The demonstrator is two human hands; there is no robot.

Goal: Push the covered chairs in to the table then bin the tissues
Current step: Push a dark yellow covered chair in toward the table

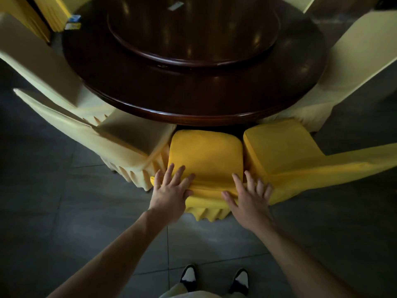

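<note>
Straight, spread fingers (171,168) of the left hand (171,193) are laid flat on the top of the yellow chair (206,155) back; the right hand (250,197) is laid the same way just beside it, and nothing is gripped by either. Ahead of the fingertips the seat is seen, its far edge close under the table (193,97) rim. The cover is judged soft and slippery over a stiff frame — so the push is best taken on the hard top rail, not the loose cloth. The chair is likely light enough to slide on the tiles (64,222). The legs are hidden by the skirt — floor catches cannot be checked. Small scraps (175,6) far beyond the fingers may be tissues; it cannot be told. No bin is seen.
</note>
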